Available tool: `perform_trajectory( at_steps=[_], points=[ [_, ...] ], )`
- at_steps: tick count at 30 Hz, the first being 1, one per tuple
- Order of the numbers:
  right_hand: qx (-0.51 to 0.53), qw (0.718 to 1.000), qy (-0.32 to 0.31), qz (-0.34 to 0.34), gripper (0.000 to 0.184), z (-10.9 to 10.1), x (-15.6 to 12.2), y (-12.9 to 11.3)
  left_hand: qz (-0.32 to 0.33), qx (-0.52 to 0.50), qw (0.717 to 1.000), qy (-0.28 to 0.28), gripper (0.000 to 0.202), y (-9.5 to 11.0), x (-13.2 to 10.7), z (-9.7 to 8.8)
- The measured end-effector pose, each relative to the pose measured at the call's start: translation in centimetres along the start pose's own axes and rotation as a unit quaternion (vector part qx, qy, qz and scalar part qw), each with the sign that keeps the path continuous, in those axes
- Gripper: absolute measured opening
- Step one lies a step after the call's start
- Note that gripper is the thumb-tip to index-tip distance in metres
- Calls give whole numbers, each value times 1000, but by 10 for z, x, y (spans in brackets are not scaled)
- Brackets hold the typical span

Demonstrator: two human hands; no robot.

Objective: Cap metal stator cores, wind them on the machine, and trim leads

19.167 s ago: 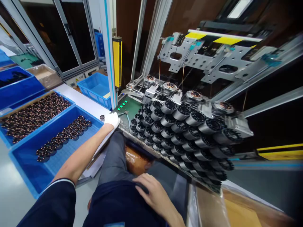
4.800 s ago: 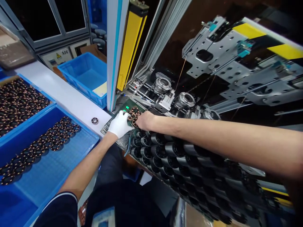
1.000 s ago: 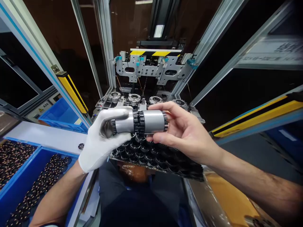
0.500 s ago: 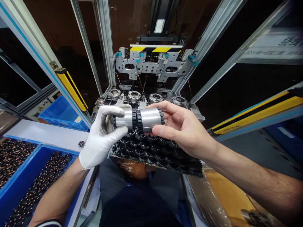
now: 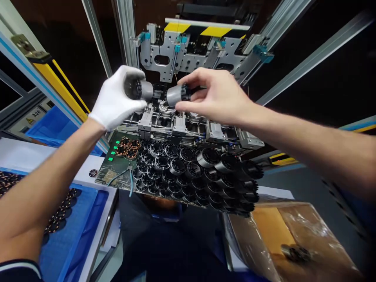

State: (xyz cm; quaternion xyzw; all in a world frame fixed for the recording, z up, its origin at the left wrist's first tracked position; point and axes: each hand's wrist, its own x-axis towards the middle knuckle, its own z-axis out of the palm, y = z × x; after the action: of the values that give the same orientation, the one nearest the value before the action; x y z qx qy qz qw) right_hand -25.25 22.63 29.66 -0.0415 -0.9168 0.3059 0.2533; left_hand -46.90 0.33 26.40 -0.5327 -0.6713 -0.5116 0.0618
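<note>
My left hand (image 5: 113,98), in a white glove, grips a silver metal cylinder (image 5: 147,91) with a black toothed end ring. Opposite it, my bare right hand (image 5: 219,92) holds a similar silver cylinder (image 5: 174,95) between thumb and fingers. A gap separates the two cylinders, which lie on their sides in the air. Beneath them is a row of round metal fixtures (image 5: 167,111) on the machine, partly hidden by the hands. Whether either cylinder touches a fixture I cannot tell.
Many similar cylinders (image 5: 178,166) stand packed on the green work board (image 5: 102,176). Copper-wound rings (image 5: 128,148) and blue-handled pliers (image 5: 131,178) lie at its left. A striped machine plate (image 5: 205,31) hangs behind. Blue bins (image 5: 88,211) stand left, a plastic-lined box (image 5: 311,219) right.
Both hands have moved forward, over the fixtures, with their cylinders. The cylinders, end to end before, are now apart. The view has shifted, uncovering the board's coils and pliers.
</note>
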Motion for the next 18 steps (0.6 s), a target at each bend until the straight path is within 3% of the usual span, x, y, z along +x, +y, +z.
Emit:
perform_trajectory(
  at_steps=[5,9,13,18],
  points=[
    [-225,974,-23,20,54,40,83,71,-91,213,971,-52,82,-90,81,8],
    [-299,952,-61,18,58,67,115,121,-194,257,939,-120,102,-132,106,25],
    [-299,950,-82,-28,54,69,136,158,-214,283,921,-161,121,-140,109,24],
    [-258,951,-160,-57,60,52,162,170,-199,313,903,-216,103,-127,113,14]
  ],
)
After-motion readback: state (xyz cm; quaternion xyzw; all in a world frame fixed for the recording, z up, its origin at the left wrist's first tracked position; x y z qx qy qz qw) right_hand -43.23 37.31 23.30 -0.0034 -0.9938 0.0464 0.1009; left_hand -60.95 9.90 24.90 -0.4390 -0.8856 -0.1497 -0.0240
